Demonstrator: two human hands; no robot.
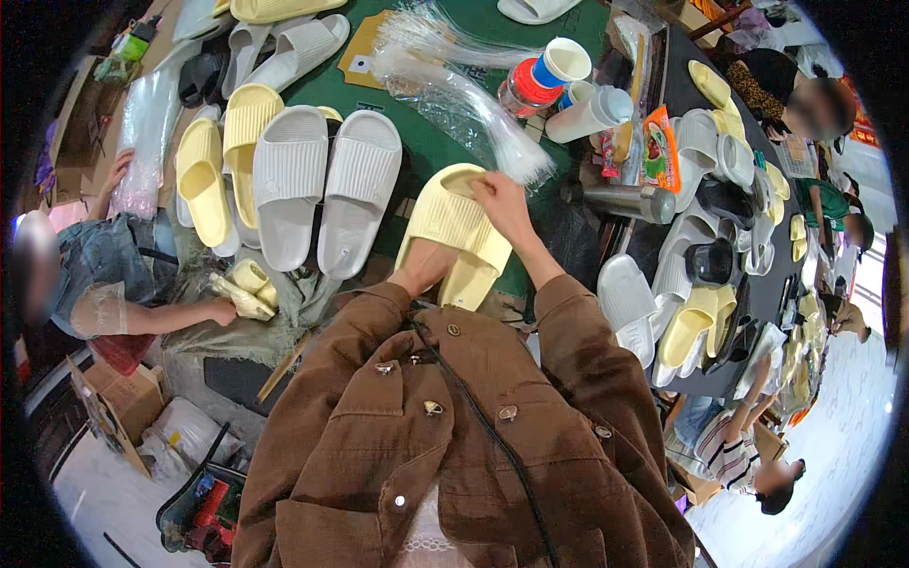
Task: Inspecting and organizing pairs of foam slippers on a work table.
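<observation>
In front of my chest is a pair of pale yellow slide slippers [456, 221], held close together with ribbed straps up. My left hand [428, 264] grips them low on the left, its fingers partly hidden under a strap. My right hand [503, 205] is closed in a pinch at the upper right of the slippers; what its fingertips hold is too small to make out. Just beyond lies a bundle of clear thin plastic strands [516, 142] in a plastic sleeve. A grey pair of slippers [360, 194] stands to the left, beside another yellow pair [202, 194].
Paper cups [566, 62], a red-lidded jar [526, 88], a pale bottle [592, 114] and a steel flask [630, 202] stand at the right. A brown card [365, 52] lies at the back. More slippers [696, 327] cover the right-hand table. A co-worker's arm [170, 308] reaches in from the left.
</observation>
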